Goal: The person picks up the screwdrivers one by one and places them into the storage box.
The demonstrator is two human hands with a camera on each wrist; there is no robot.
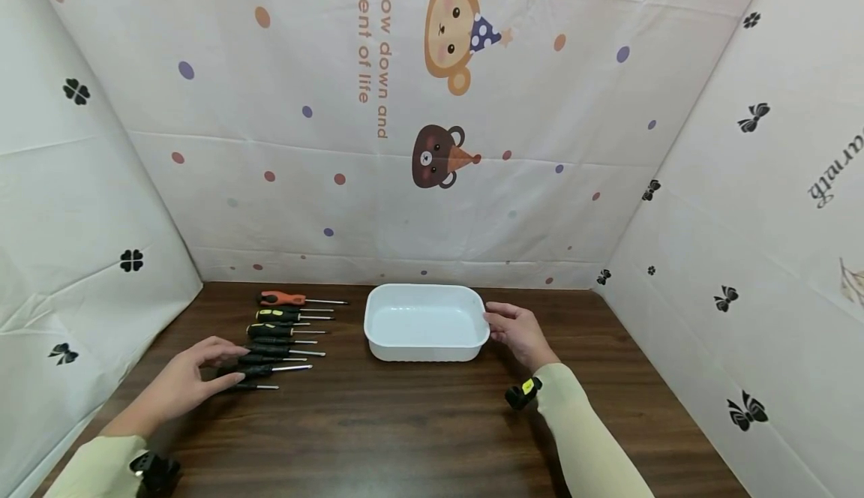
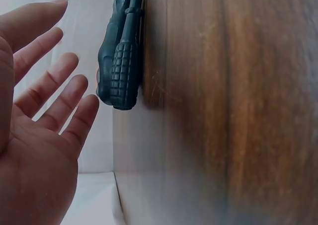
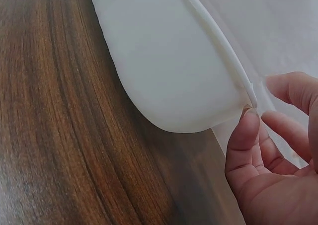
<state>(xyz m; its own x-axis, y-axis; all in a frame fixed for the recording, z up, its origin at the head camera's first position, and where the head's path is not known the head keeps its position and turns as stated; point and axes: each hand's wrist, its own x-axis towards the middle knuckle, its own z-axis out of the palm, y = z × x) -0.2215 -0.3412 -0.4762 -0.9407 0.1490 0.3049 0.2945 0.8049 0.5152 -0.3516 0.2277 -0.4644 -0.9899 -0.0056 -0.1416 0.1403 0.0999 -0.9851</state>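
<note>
Several screwdrivers lie side by side on the left of the table, most with dark handles on the left and shafts to the right. Over the handles of the nearest ones hovers my left hand [image 1: 190, 382], thumb and fingers spread apart. A black screwdriver [image 1: 259, 370] sits between its thumb and fingertips in the head view, and a ribbed black handle [image 2: 125, 76] shows just beyond the fingers in the left wrist view. My right hand [image 1: 520, 331] holds the right end of a white rectangular dish [image 1: 427, 352] at its rim, thumb tip against the edge.
Farthest back in the row lies an orange-and-black screwdriver [image 1: 282, 298]. The dark wooden table [image 1: 378, 438] ends at a printed white cloth backdrop [image 1: 378, 213], with cloth walls at left and right.
</note>
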